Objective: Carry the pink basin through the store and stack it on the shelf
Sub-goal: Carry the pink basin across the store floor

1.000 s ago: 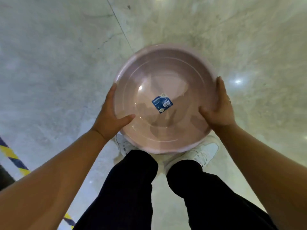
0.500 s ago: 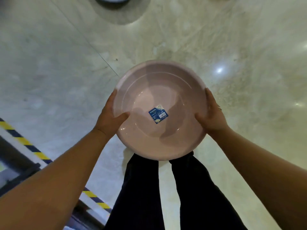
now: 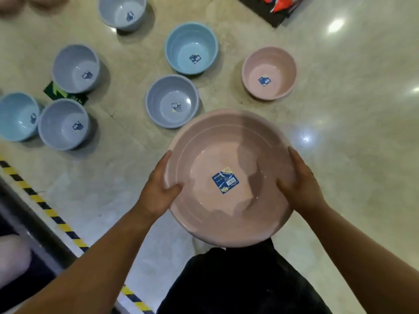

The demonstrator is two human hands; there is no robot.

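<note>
Polished beige floor (image 3: 340, 155) spread under everything, glossy with ceiling lights, and basins sat loose on it: grey ones (image 3: 172, 102), blue ones (image 3: 191, 48) and a small pink one (image 3: 269, 73), each with a sticker inside. Yellow-and-black hazard tape (image 3: 45, 207) ran along the lower left. No shelf was in sight, so the carrying seemed only partway done. The pink basin (image 3: 229, 177) was held mouth-up in the air at about waist height, above the person's dark trousers and clear of the floor. The left hand (image 3: 158, 191) and right hand (image 3: 299, 184) clasped opposite sides of the rim, each grip pinching it with a thumb hooked inside and the fingers wrapped underneath, out of view. It looked like thin moulded plastic, empty, so probably light and fairly stiff with some flex at the rim; the smooth wall seemed slippery, which made the rolled rim the sensible place to hold.
</note>
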